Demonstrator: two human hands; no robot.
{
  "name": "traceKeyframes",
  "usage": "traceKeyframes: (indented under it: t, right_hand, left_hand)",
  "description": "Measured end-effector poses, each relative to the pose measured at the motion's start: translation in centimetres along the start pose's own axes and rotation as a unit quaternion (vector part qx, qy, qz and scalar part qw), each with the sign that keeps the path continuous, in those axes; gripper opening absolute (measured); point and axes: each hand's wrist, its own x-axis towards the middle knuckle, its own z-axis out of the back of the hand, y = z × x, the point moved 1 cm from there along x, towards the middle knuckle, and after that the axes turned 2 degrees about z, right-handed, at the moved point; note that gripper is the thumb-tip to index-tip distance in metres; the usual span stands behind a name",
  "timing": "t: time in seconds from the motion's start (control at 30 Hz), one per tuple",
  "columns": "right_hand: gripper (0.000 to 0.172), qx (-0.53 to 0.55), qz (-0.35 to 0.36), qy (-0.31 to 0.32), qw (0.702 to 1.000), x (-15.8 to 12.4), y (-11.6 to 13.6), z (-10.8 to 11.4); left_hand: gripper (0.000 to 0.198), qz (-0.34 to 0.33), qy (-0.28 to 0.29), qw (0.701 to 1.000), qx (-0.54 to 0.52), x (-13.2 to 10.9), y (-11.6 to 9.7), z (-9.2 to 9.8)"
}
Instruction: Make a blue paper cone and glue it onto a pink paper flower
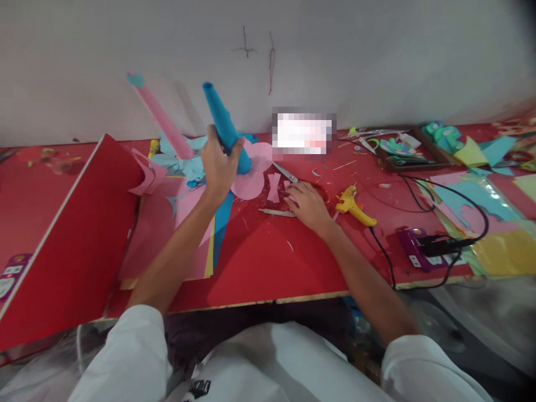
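My left hand (pixel 220 164) is wrapped round a rolled blue paper cone (pixel 226 124), which leans with its narrow end up and to the left. Under the cone's lower end lies a pink paper flower shape (pixel 251 184). My right hand (pixel 309 205) rests on the red table, its fingers spread over small pink paper pieces. Beside those fingers are a pink paper bow shape (pixel 273 188), a pair of scissors (pixel 288 174) with orange handles partly hidden by the hand, and a thin white pen-like stick (pixel 276 213).
A yellow glue gun (pixel 355 206) lies right of my right hand, its cord running to a purple power strip (pixel 412 248). Paper sheets (pixel 184 251) are stacked at left beside a red upright panel (pixel 79 240). A pink paper stem (pixel 163 120) leans behind. A tray (pixel 402 166) holds paper cutouts.
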Motion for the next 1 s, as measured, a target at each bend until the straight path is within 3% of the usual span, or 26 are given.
traceKeyframes:
  t: [0.13,0.3,0.53,0.67,0.9,1.0]
  right_hand:
    - [0.033,-0.005,-0.001,0.001,1.000,0.0,0.1,0.2]
    - [0.033,-0.006,-0.003,-0.003,1.000,-0.1,0.2,0.2]
    - [0.042,0.004,-0.024,-0.047,0.999,0.0,0.1,0.5]
    - [0.043,-0.006,0.017,-0.028,0.999,0.1,0.6,0.0]
    - [0.050,-0.007,0.066,0.013,0.998,0.2,1.2,-1.4]
    - [0.050,-0.002,0.073,0.018,0.997,0.3,1.1,-1.3]
  left_hand:
    - [0.044,0.027,0.055,0.995,0.082,-1.1,1.5,-2.0]
    - [0.056,0.032,0.108,0.988,0.103,-1.3,3.2,-2.9]
    - [0.052,0.029,0.056,0.996,0.066,-1.3,3.3,-3.1]
    - [0.046,0.033,0.034,0.998,0.045,-1.3,2.6,-2.7]
    - [0.046,0.018,-0.004,1.000,0.017,1.0,2.3,-0.6]
    - [0.046,0.020,-0.006,1.000,-0.001,0.8,2.6,-1.0]
